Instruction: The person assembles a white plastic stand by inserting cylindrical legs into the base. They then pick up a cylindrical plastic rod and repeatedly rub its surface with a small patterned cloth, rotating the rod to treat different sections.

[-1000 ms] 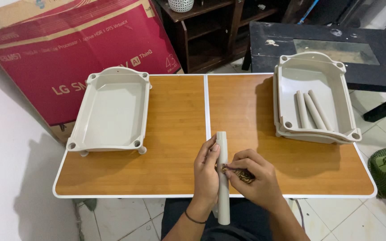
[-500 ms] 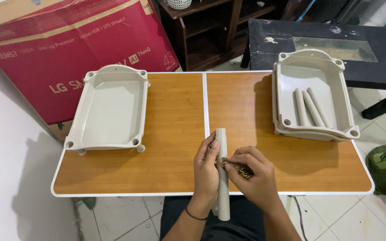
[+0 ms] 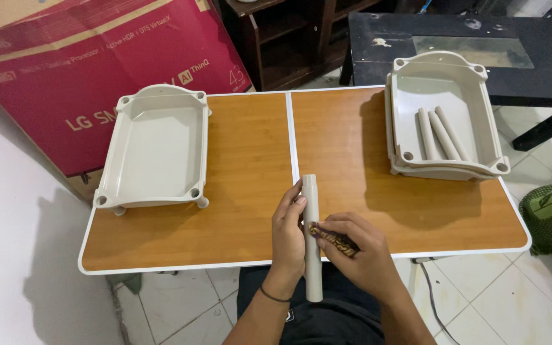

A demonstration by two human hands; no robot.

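While the head view has only one angle to offer, it shows both hands over the near edge of the table (image 3: pixel 237 211). The left hand (image 3: pixel 288 233) is wrapped around a grey tube (image 3: pixel 312 255), fingers curled over its upper half, so that the tube runs from above the table edge down toward the person's lap. The right hand (image 3: pixel 360 252) is closed on a small dark patterned cloth (image 3: pixel 335 240) and presses it against the tube's side, just beside the left thumb.

By its look the tube is hard plastic: stiff, light, smooth and likely a bit slippery, so a full wrap around its middle seems the safest hold, away from the open ends. The cloth looks soft and limp, and a pinch would do.

On the table's left half sits an empty grey tray (image 3: pixel 154 153) on short feet. On the right half, well apart from the hands, a stack of like trays (image 3: pixel 445 166) holds three more tubes (image 3: pixel 437 134) lying side by side.

Behind the table's far left corner leans a big flat cardboard box (image 3: pixel 97 70), dark red on its face with pale lettering and bare brown card along its top edge. A dark wooden shelf (image 3: pixel 289 38) stands behind the table, and a black table (image 3: pixel 455 45) lies beyond its far right corner.
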